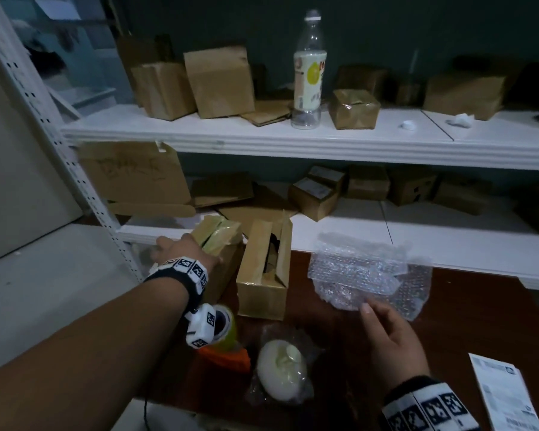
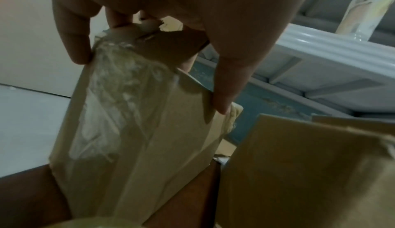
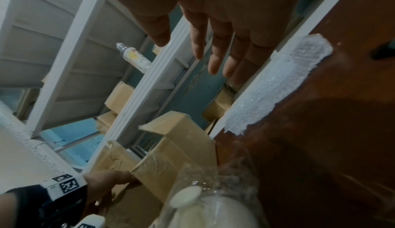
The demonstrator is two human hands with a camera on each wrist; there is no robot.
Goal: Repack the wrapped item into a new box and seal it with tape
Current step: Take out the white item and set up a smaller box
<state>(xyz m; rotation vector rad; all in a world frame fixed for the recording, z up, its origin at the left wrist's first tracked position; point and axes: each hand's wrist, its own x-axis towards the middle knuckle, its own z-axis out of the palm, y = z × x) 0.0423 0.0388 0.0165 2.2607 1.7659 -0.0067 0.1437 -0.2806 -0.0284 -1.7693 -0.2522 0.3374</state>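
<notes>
On the brown table point(image 1: 467, 306), the left hand point(image 1: 181, 250) grips a taped cardboard box point(image 1: 221, 244) at the far left edge, fingers point(image 2: 74, 45) and thumb curled over its top. Just right of it stands an open box point(image 1: 263, 269), flaps up. The right hand point(image 1: 389, 340) hovers with fingers straight and spread, holding nothing, its tips at the near edge of a bubble wrap sheet point(image 1: 367, 269). The wrapped item point(image 1: 282, 373), pale and egg-shaped in clear film, lies near the table's front, beside a tape dispenser point(image 1: 226, 343).
</notes>
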